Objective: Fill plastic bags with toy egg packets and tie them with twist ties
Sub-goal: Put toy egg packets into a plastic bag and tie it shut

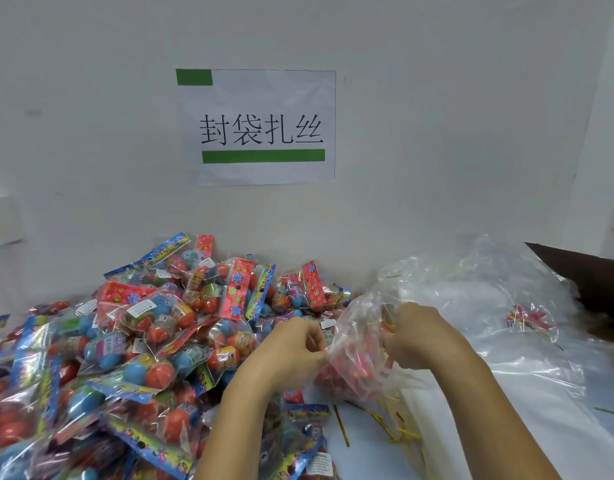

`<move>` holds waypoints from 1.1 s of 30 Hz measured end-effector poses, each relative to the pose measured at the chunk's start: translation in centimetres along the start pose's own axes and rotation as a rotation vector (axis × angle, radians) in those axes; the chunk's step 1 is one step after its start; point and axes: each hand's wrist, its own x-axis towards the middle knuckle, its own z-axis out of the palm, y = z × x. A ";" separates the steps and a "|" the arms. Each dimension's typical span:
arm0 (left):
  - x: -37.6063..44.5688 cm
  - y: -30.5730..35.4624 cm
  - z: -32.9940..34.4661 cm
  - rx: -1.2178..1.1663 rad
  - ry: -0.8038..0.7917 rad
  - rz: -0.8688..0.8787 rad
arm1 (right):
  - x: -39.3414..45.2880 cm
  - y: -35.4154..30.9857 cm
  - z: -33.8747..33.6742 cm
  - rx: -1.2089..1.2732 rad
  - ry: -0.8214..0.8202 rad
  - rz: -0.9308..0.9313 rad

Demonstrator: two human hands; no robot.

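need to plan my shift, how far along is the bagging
Early, it seems. Done: one tied bag lies at right. In hand: left hand and right hand grip a filled bag, not yet tied. Left: a big pile of packets; loose ties wait below.

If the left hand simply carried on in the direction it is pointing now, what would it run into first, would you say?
The left hand points up and to the right, and its fingers already pinch the clear plastic bag it holds with the right hand. That bag comes first; depth beyond it is unclear.
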 end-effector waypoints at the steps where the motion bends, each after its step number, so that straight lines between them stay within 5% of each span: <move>1: 0.1 0.0 0.1 -0.002 0.006 0.000 | 0.1 0.0 0.1 -0.002 0.005 0.031; 19: -0.2 0.5 0.3 -0.018 -0.075 0.056 | 1.2 -1.4 3.2 -0.226 -0.222 -0.155; 26: -0.4 0.3 0.0 -0.125 -0.139 0.104 | 2.3 0.9 5.3 0.408 -0.082 0.031; 33: -1.0 -1.8 -0.9 0.011 -0.297 -0.030 | 1.7 0.3 3.7 0.605 -0.057 0.015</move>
